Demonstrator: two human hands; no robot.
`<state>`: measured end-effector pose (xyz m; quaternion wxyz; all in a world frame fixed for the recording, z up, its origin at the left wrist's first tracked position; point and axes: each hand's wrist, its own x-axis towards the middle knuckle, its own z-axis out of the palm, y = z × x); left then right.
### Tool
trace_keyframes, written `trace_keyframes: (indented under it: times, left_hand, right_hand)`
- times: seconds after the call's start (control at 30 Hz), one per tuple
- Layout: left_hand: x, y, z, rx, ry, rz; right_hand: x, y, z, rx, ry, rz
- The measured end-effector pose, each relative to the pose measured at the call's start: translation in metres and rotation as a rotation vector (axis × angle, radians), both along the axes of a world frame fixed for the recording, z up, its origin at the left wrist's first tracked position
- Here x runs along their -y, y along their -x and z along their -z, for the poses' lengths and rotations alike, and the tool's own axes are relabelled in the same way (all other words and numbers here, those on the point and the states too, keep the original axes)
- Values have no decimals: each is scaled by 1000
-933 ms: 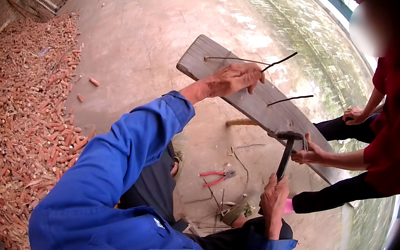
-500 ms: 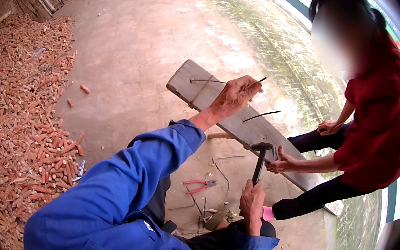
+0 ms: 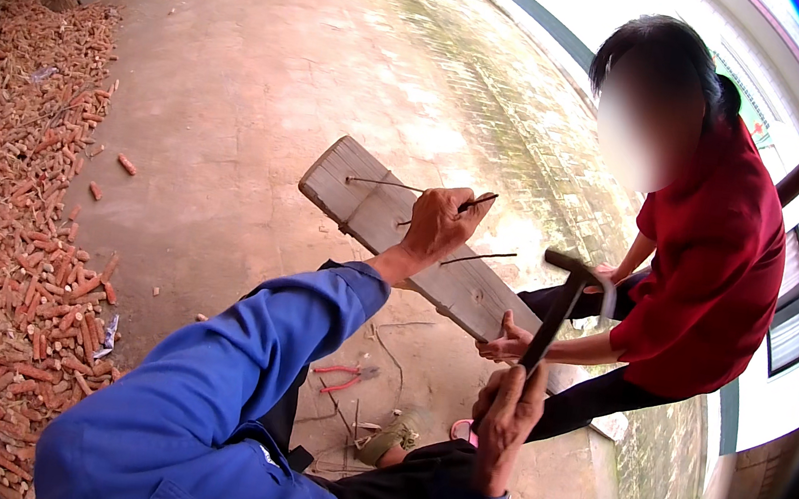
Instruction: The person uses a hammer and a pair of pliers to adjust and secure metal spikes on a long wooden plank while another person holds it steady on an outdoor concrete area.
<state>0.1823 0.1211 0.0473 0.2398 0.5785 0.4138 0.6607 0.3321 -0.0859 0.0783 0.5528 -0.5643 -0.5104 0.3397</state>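
My left hand [image 3: 435,224] is closed around a thin dark metal rod [image 3: 479,202] above a grey wooden plank [image 3: 350,205]. Two more thin rods stick out of this plank: one rod [image 3: 383,183] beyond my left hand, another rod [image 3: 479,258] on its nearer side. In my right hand [image 3: 508,420] is a hammer [image 3: 552,320], gripped by its handle, with the head raised above the plank's near end. Beside the hammer, a co-worker's hand [image 3: 509,340] holds the plank's edge. My left hand hides part of the plank and the rod's lower end.
A co-worker in a red top [image 3: 708,280] stands at the right, bent over the plank. Red-handled pliers [image 3: 345,377] lie on the ground with several loose rods and wires. Corn cobs [image 3: 9,228] are heaped at the left, with a few stray cobs [image 3: 126,164] beside them.
My right hand has lifted the hammer from close to the plank. My left hand still holds its rod. The whole view has shifted, so the plank appears farther left and lower.
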Motion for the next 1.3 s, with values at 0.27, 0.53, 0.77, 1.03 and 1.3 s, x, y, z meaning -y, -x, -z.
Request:
trace_keyframes:
  times: [0.27, 0.53, 0.77, 1.03, 1.3]
  left_hand:
    - [-2, -4, 5, 40, -124, -11]
    - [-2, -5, 10, 22, -132, -88]
    - [-1, -9, 10, -1, -100, -44]
    - [1, -6, 9, 38, -125, -51]
    - [-2, -9, 8, 37, -164, -89]
  right_hand:
    - [-25, 11, -41, 237, 36, -104]
    - [-47, 1, -48, 520, -9, -110]
    - [-31, 2, -58, 358, -220, -2]
    - [-37, 11, -80, 500, -132, -66]
    - [-45, 2, -62, 655, 39, -137]
